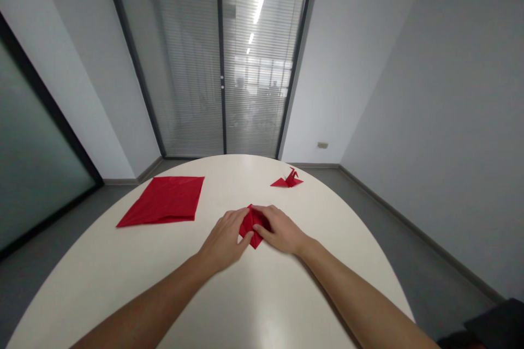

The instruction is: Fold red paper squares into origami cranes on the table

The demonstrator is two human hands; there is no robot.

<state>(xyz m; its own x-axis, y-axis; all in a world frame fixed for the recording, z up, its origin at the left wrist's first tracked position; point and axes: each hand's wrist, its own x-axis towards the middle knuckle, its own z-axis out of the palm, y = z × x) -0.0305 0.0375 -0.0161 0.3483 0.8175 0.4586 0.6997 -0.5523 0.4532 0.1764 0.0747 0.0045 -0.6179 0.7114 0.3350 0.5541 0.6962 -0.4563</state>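
A small, partly folded piece of red paper (252,227) lies on the white round table (254,305) in front of me. My left hand (224,241) rests on its left side with fingers pressed on the paper. From the right, my right hand (278,228) covers the paper's top and right part, fingers curled down on it. Most of the fold is hidden under my fingers.
A stack of flat red paper sheets (164,200) lies at the table's far left. A finished red paper crane (288,179) stands at the far right edge. Beyond the table are a glass door with blinds (223,65) and grey walls.
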